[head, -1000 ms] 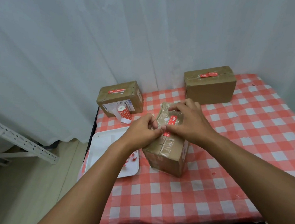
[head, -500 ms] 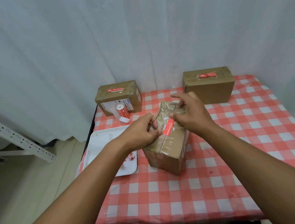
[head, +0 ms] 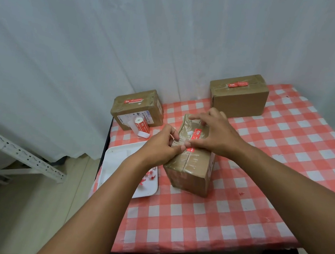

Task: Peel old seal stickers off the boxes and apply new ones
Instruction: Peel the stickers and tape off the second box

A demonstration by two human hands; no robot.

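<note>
A white tray (head: 117, 158) holds red scraps, partly hidden by the left forearm. The left hand (head: 160, 145) pinches the taped cardboard box's (head: 191, 167) top at desk centre. The right hand (head: 216, 132) presses the red seal sticker (head: 196, 133), covering its middle; its print is unreadable.

right hand (head: 214, 132): thumb now back down at the near end of the red sticker (head: 195, 136), fingers spread over the box (head: 192, 161).
left hand (head: 164, 145): fingertips now meet the right thumb.

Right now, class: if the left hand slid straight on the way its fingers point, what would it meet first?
The left hand points right, at the middle box it already touches; just beyond lies the right hand's thumb.
</note>
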